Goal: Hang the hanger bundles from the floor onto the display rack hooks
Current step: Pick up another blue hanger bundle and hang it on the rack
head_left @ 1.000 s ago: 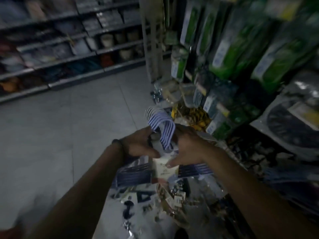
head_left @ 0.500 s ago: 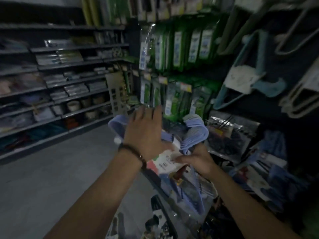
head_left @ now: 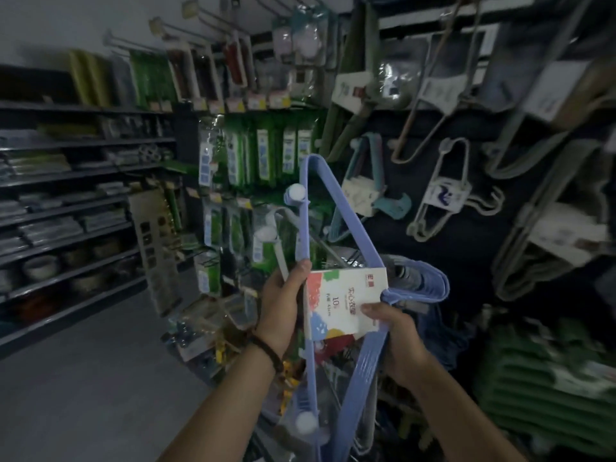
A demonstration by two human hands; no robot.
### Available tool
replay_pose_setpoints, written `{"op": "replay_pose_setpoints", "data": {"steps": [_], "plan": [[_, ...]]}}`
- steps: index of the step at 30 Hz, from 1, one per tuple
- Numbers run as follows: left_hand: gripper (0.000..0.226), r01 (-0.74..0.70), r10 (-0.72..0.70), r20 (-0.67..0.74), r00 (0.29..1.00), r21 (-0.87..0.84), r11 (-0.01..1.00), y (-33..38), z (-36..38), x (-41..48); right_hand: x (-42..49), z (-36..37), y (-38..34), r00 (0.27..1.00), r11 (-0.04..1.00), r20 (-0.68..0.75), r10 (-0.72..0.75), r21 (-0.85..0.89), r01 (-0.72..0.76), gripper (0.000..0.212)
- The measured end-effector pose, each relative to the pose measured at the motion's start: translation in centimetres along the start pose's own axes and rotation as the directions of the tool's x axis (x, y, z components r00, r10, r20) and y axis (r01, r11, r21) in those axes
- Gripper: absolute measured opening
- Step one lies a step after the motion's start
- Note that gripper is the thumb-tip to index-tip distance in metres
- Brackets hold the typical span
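Observation:
A bundle of blue plastic hangers [head_left: 358, 378] with a white, colour-splashed paper label [head_left: 343, 301] is held upright at chest height in front of the display rack. My left hand [head_left: 283, 301] grips its left bar beside the label. My right hand [head_left: 396, 338] holds the right side, thumb on the label's lower right corner. The bundle's hooks [head_left: 423, 281] curl to the right. Metal rack hooks [head_left: 333, 251] stick out just behind the bundle, one with a round white tip [head_left: 295, 194].
Grey hanger bundles [head_left: 446, 198] and a teal one [head_left: 370, 191] hang on the dark rack to the right. Green packaged goods [head_left: 266, 155] hang straight ahead. Shelving [head_left: 66, 208] lines the left wall. Packets [head_left: 213, 328] lie on the grey floor below.
The bundle has come up from low over the floor to chest height and turned upright. My left hand went from lying over the top to gripping the left bar. The view has tilted up.

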State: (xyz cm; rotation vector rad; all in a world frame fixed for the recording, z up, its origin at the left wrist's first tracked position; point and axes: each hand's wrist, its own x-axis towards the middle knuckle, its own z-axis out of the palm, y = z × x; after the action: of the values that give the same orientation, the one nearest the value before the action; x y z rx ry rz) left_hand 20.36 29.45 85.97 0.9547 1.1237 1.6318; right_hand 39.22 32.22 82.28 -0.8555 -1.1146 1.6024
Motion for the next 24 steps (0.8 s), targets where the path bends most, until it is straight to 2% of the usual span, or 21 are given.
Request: {"op": "replay_pose_setpoints", "data": {"steps": [2,3,4,5,10,12,14,15,18,21,24], "plan": [[0.047,-0.045,0.045,-0.066,0.997,0.015,0.999,0.3,2.5,-0.2,-0.2,-1.5,-0.9,1.0,0.999,-0.006,0.009,-0.052,-0.009,0.076],[0.055,-0.028,0.029,-0.07,0.997,0.019,0.999,0.5,3.8,-0.4,-0.4,-2.1,-1.5,1.0,0.996,-0.015,-0.003,-0.084,0.002,0.08],[0.069,0.01,-0.008,-0.07,0.997,0.027,1.0,0.6,5.0,-0.2,-0.6,-2.6,-2.4,0.999,0.994,-0.02,-0.03,-0.107,0.028,0.079],[0.074,0.041,-0.038,-0.084,0.996,0.033,0.999,0.8,6.2,0.1,-0.7,-3.3,-3.3,0.998,0.99,-0.023,-0.055,-0.134,0.051,0.077],[0.032,-0.009,0.005,-0.132,0.991,-0.029,1.0,1.6,11.5,2.1,-0.6,-6.6,-8.0,0.996,0.961,0.039,-0.075,-0.263,0.082,0.067],[0.023,-0.042,0.038,-0.192,0.981,-0.019,0.999,1.5,13.8,3.1,-0.9,-7.7,-10.0,0.996,0.909,0.083,-0.041,-0.411,0.072,0.058],[0.021,-0.093,0.094,-0.288,0.953,0.015,0.996,1.3,15.7,3.9,-0.9,-9.2,-11.7,0.998,0.76,0.054,-0.044,-0.646,0.068,0.054],[0.021,-0.125,0.13,-0.323,0.937,0.034,0.992,1.2,16.5,4.4,-0.7,-10.2,-12.4,0.997,0.644,0.033,-0.069,-0.762,0.069,0.063],[0.021,-0.177,0.198,-0.376,0.905,0.089,0.98,1.0,18.5,5.5,-1.1,-11.7,-14.5,0.993,0.315,0.051,-0.109,-0.946,0.083,0.074],[0.017,-0.219,0.241,-0.401,0.884,0.101,0.97,1.0,20.5,6.2,-1.2,-12.6,-16.0,0.962,0.167,0.014,-0.271,-0.984,0.062,0.068],[0.017,-0.263,0.286,-0.442,0.85,0.114,0.958,0.9,21.9,7.0,-0.6,-13.2,-17.8,0.96,0.099,0.037,-0.278,-0.993,0.067,0.064]]}}
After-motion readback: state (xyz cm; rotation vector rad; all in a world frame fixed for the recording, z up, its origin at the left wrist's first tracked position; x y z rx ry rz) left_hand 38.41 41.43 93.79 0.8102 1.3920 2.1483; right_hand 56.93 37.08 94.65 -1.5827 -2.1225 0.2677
